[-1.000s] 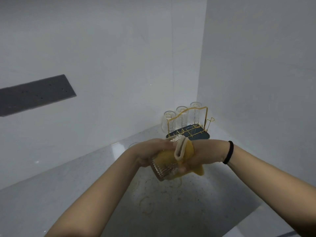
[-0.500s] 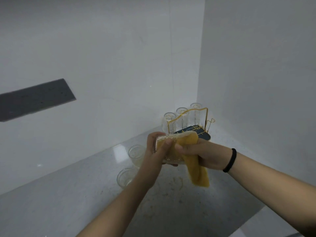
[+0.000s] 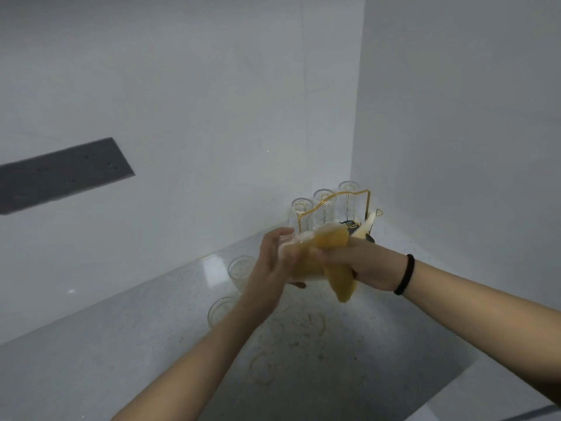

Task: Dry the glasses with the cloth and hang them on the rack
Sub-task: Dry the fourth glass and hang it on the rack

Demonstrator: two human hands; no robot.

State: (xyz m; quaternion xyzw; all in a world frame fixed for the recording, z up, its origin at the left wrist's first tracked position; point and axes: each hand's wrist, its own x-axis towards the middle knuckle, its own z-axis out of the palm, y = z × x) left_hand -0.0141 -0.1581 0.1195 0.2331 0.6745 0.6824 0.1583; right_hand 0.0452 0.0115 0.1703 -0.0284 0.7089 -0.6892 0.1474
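Note:
My left hand (image 3: pixel 268 264) holds a clear ribbed glass (image 3: pixel 299 261) on its side above the counter. My right hand (image 3: pixel 368 264) presses a yellow cloth (image 3: pixel 337 262) around and into that glass; one end of the cloth hangs down below my fingers. Behind my hands, in the corner, a gold wire rack (image 3: pixel 340 208) on a dark tray carries three glasses (image 3: pixel 323 206) upside down. Two more glasses stand upright on the counter to the left, one (image 3: pixel 239 268) near the wall and another (image 3: pixel 221 309) closer to me.
The grey speckled counter (image 3: pixel 334 360) has ring-shaped water marks in front of me. White walls meet in the corner behind the rack. A dark grey panel (image 3: pixel 60 171) sits on the left wall. The counter edge runs along the lower right.
Both hands have lifted the glass and cloth higher and toward the rack. The glass has turned in my left hand, and the cloth's end now hangs lower. Two upright glasses came into view.

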